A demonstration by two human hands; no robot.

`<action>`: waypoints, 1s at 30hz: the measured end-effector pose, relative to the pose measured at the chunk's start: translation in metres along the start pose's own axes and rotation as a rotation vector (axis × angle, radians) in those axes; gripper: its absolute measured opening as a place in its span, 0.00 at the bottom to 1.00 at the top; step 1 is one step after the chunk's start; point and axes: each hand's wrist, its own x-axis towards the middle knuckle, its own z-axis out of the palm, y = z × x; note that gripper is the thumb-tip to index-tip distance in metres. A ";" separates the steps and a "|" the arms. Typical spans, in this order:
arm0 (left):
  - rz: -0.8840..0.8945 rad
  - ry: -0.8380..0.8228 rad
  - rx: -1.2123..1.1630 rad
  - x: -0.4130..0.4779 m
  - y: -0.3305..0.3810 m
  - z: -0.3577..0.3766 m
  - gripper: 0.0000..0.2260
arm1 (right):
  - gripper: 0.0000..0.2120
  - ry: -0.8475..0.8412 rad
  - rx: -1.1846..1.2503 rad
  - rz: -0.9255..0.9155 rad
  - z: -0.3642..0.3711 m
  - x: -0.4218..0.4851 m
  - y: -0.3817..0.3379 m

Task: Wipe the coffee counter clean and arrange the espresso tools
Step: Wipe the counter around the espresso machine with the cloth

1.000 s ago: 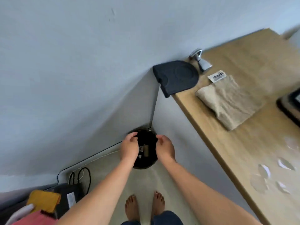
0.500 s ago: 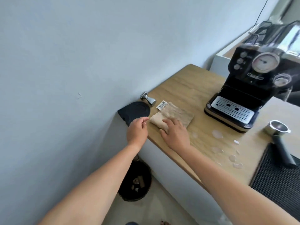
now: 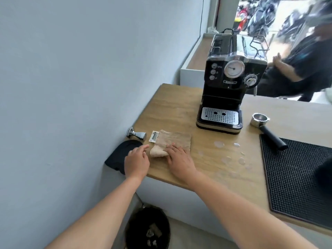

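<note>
Leftmost, a black tamping mat (image 3: 125,153) overhangs the near-left corner of the wooden counter (image 3: 172,108), against the pale wall. Left hand (image 3: 136,161): loosely spread, holding nothing, hovering over the mat's right edge with the forefinger reaching toward the cloth. Steel tamper (image 3: 136,134): lying on its side just behind the mat, near the wall. Beige folded cloth (image 3: 170,141): flat on the counter just right of the tamper, white label (image 3: 154,136) at its left end; its near-left fold is bunched. Right hand (image 3: 178,159): palm down, fingers pressed on the cloth's near edge, flat rather than gripping. Water droplets (image 3: 233,155): scattered on the wood to the right of the cloth, well apart from both hands. Black espresso machine (image 3: 228,90): upright behind the droplets, drip tray facing front. Portafilter (image 3: 267,129): lying right of the machine, its handle resting on the edge of the black ribbed bar mat (image 3: 298,178). Black bin (image 3: 148,230): on the floor below the counter corner. Against half a second earlier, both hands sit almost as they did, the left forefinger now stretched nearer the cloth; the view has lifted, showing the whole machine.
</note>
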 end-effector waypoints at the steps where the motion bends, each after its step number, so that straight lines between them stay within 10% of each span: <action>1: 0.027 -0.009 -0.020 0.002 -0.003 -0.001 0.19 | 0.20 0.007 0.037 0.035 -0.002 -0.003 -0.002; 16: 0.203 -0.245 -0.255 0.022 0.039 0.027 0.20 | 0.08 0.367 0.593 0.600 -0.069 -0.082 -0.006; 30: 0.277 -0.271 0.078 0.021 0.075 0.056 0.18 | 0.07 0.566 0.925 0.789 -0.142 -0.116 0.053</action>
